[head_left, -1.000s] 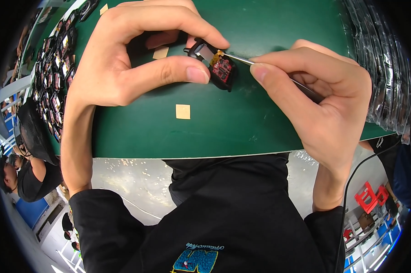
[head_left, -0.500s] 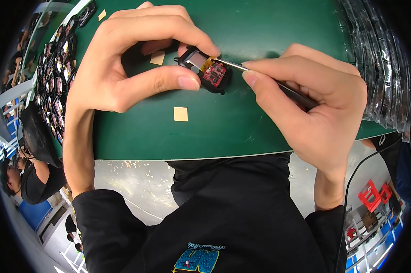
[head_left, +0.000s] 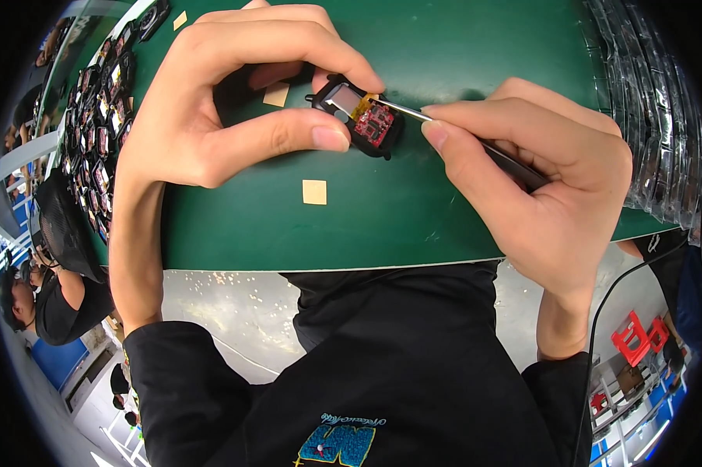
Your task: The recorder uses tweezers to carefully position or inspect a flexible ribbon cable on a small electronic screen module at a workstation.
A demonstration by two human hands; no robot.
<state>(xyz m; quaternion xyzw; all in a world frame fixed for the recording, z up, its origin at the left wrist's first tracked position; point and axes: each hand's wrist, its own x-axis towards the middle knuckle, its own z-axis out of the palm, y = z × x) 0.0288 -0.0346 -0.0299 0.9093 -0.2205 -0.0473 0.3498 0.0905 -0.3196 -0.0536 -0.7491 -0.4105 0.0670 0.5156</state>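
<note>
A small black device housing (head_left: 377, 148) is held by its edges between the thumb and fingers of my left hand (head_left: 203, 117). Inside it lie a red circuit board (head_left: 374, 124), a silver-grey battery-like block (head_left: 341, 100) and a strip of amber tape (head_left: 362, 107). My right hand (head_left: 545, 156) pinches a thin metal tool with a dark handle, tweezers by the look of it (head_left: 407, 111). Its tip touches or nearly touches the amber tape's end at the housing's upper right. The tip is too small to tell whether it grips anything.
The green table (head_left: 397, 226) bears small cream paper squares, one (head_left: 314, 192) just below the device. Many similar open black devices (head_left: 94, 140) crowd the left edge. Stacked clear plastic trays (head_left: 638, 109) stand along the right. A black cable (head_left: 600, 311) hangs at the lower right.
Both hands, the device and the tweezers sit slightly further right in the picture, as do the paper squares. The tool tip stays at the amber tape's end.
</note>
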